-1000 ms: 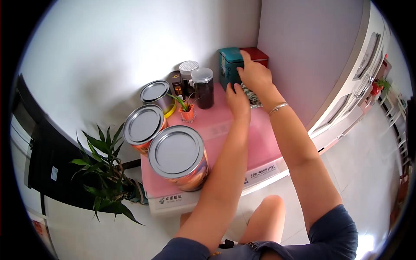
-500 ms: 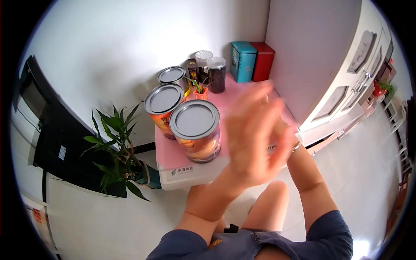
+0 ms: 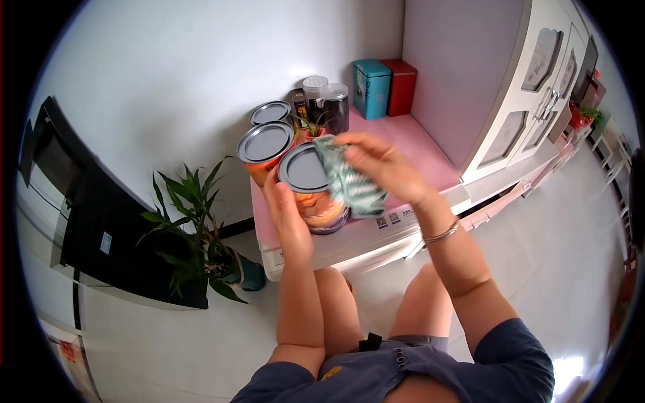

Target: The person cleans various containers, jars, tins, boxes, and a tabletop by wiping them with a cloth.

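Note:
A large printed tin can (image 3: 321, 211) with a grey metal lid stands near the front of the pink-topped cabinet. My left hand (image 3: 289, 218) cups its left side, thumb toward me and fingers partly hidden between the cans. In my right hand (image 3: 383, 164) is a green-and-white striped cloth (image 3: 349, 181), pinched at its upper part. The cloth hangs over the right edge of the lid and down the can's right side. Just behind stands a second orange can (image 3: 265, 144), with a third can (image 3: 270, 113) farther back.
Clear-lidded jars (image 3: 334, 107), a small dark box (image 3: 299, 107) and a tiny potted plant (image 3: 312, 131) stand behind the cans. Teal (image 3: 371, 87) and red (image 3: 401, 87) tins are at the wall. A white cupboard (image 3: 463, 87) rises right; a leafy plant (image 3: 195, 208) stands left.
My left hand has moved left onto the front can's side. My right hand, mostly hidden before, now holds the cloth against that can. The view has shifted slightly.

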A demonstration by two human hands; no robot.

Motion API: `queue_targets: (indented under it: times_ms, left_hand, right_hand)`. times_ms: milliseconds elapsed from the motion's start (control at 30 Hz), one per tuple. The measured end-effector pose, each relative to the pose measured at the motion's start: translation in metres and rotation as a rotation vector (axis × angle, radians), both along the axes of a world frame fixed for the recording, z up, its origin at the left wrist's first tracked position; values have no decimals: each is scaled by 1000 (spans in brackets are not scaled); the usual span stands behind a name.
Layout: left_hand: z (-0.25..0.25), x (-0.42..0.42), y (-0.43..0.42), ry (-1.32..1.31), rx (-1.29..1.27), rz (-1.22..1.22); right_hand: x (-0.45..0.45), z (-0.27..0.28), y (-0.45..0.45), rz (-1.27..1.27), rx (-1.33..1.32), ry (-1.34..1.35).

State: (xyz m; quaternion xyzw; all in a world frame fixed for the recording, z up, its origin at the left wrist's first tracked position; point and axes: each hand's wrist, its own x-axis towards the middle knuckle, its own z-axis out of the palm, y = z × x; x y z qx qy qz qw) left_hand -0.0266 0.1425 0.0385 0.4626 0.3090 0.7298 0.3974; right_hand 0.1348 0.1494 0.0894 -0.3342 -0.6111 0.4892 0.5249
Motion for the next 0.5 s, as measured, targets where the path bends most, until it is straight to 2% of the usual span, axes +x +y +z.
queue_targets:
  times_ms: [67, 133, 167, 233, 300, 367, 500]
  left_hand:
    - [5, 7, -5, -24, 7, -25]
    - [5, 11, -8, 3, -6, -32]
    - [5, 12, -12, 1, -6, -28]
    - [3, 15, -20, 194, 88, 1]
    - [-15, 13, -16, 146, 124, -114]
    - [-32, 6, -6, 197, 80, -175]
    - [-16, 9, 1, 125, 169, -312]
  right_hand:
    - [-22, -14, -3, 3, 54, -93]
    - [-33, -26, 1, -179, 39, -92]
    - [-32, -27, 3, -175, 38, -95]
    - [-22, -26, 6, -165, -37, 132]
    - [-15, -21, 11, -125, -150, 400]
    - [-6, -19, 12, -81, -177, 435]
    - [-9, -19, 10, -171, -176, 461]
